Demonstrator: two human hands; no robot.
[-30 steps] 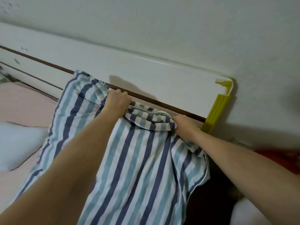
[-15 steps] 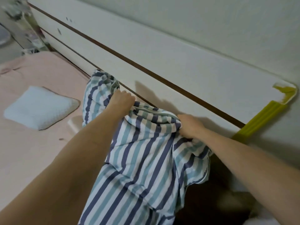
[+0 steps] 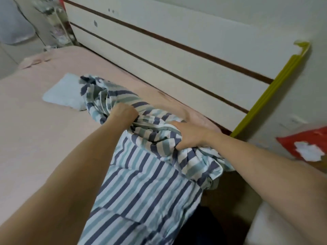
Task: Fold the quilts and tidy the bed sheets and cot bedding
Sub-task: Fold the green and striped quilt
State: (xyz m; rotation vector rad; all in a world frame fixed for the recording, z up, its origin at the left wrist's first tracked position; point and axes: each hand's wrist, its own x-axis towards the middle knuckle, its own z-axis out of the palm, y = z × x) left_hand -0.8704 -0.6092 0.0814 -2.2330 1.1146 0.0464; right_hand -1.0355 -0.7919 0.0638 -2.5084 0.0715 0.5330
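Both your hands, left hand [image 3: 124, 114] and right hand [image 3: 189, 137], clench the soft, crumpled striped quilt [image 3: 141, 183]; its long axis runs from you toward the headboard [image 3: 177, 55].

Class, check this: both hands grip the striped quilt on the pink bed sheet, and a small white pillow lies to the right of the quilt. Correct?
Not quite. In the head view the small white pillow lies to the left of the striped quilt, not the right. The left hand and right hand do grip it on the pink bed sheet.

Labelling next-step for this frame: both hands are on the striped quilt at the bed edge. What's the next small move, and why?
Probably spread the hands apart along the edge to pull it flat. Left hand and right hand both grip the striped quilt close together; the cloth between them is bunched, and its far end lies crumpled over the small white pillow.
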